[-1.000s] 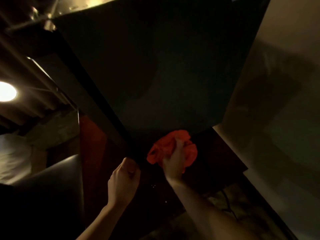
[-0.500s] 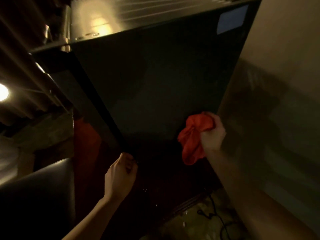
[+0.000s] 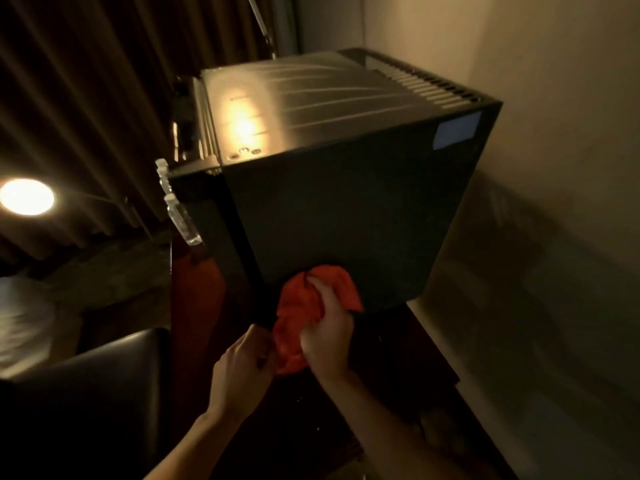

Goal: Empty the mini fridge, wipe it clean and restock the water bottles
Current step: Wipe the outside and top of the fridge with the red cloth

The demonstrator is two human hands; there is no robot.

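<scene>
- The mini fridge (image 3: 346,209) fills the centre of the frame as a dark, stiff box, its top catching lamp glare and its vented back edge at upper right beside the wall (image 3: 554,168).
- It is judged heavy and rigid; its smooth dark side is likely slippery, so it is better steadied at an edge or corner than on the flat face.
- The orange cloth (image 3: 304,320) is seen bunched at lower centre, against the fridge's lower side; it is judged light, soft and easily wadded, best held in a fistful.
- The cloth is gripped by the right hand (image 3: 325,330), fingers curled round its folds.
- The left hand (image 3: 242,368) is curled at the fridge's lower corner, just beside the cloth; whether the edge or the cloth is pinched cannot be told.
- A clear water bottle (image 3: 181,220) is seen at centre left, at the fridge's front edge; it is judged light and smooth.
- A blue label (image 3: 456,131) is set at the fridge's upper right corner; no writing or brand can be read.
</scene>
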